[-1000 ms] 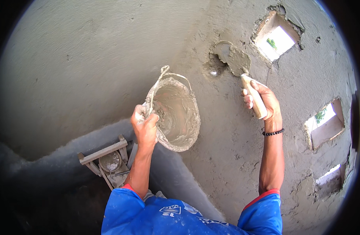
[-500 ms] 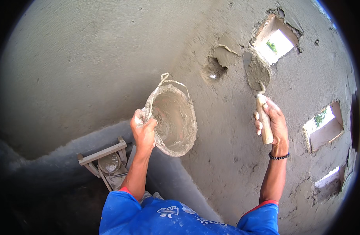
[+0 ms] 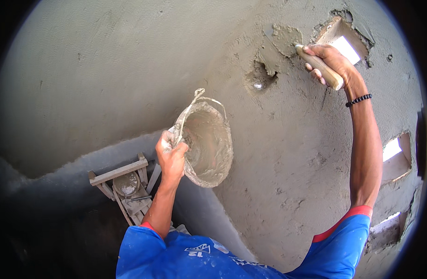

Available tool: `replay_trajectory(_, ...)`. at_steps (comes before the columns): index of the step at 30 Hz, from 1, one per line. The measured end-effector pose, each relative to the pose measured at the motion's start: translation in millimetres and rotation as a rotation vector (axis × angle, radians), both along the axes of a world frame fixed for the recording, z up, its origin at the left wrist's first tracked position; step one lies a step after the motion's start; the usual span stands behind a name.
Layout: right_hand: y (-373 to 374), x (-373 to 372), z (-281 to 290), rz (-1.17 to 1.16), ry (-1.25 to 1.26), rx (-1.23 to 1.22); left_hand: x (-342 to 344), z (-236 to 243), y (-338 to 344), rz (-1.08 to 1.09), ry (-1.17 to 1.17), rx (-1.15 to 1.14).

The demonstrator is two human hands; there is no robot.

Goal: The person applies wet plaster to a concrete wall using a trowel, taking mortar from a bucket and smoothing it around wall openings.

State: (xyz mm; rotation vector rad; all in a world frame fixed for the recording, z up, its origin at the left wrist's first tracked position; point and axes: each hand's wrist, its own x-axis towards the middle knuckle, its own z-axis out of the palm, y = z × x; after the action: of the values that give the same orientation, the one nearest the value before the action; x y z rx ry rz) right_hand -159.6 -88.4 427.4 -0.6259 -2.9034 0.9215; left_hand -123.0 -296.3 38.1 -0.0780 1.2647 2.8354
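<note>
My left hand [image 3: 171, 156] is closed on the rim and handle of a mortar-caked bucket [image 3: 208, 144], which is tilted so its inside shows, with wet grey mortar coating the walls. Up at the right, my right hand [image 3: 328, 63] grips the wooden handle of a trowel [image 3: 322, 67]. The trowel's blade [image 3: 287, 41] lies at the wall, covered with mortar, above a rough hole [image 3: 261, 76] in the plaster. Beside that hand is a square opening [image 3: 346, 39] in the wall with ragged edges.
Wet grey plaster covers the wall [image 3: 278, 153]. Two more openings [image 3: 395, 156] are at the right. Below on the left stands a wooden frame [image 3: 120, 171] with a round mortar-smeared container [image 3: 127, 184] in it. A smooth grey band [image 3: 201, 216] runs along the wall's foot.
My right hand has moved up with the trowel, and its blade has shifted from below the square opening to above the rough hole. The left hand and bucket have barely moved.
</note>
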Motion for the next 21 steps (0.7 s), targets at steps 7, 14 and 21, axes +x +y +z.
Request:
replay_trajectory(7,23.2,40.5,8.0,-0.076,0.112,-0.088,-14.7,-10.0,6.0,-0.027,-0.002,0.006)
replay_trajectory(14,-27.6,91.4,-12.5,-0.080,0.206,0.025,-18.0,-18.1,11.1,-0.012,0.018,-0.132)
replay_trajectory(21,-85.1,56.6,-78.3,-0.203,-0.326,-0.051,-23.5,-28.9,15.6,-0.064,0.015,-0.052)
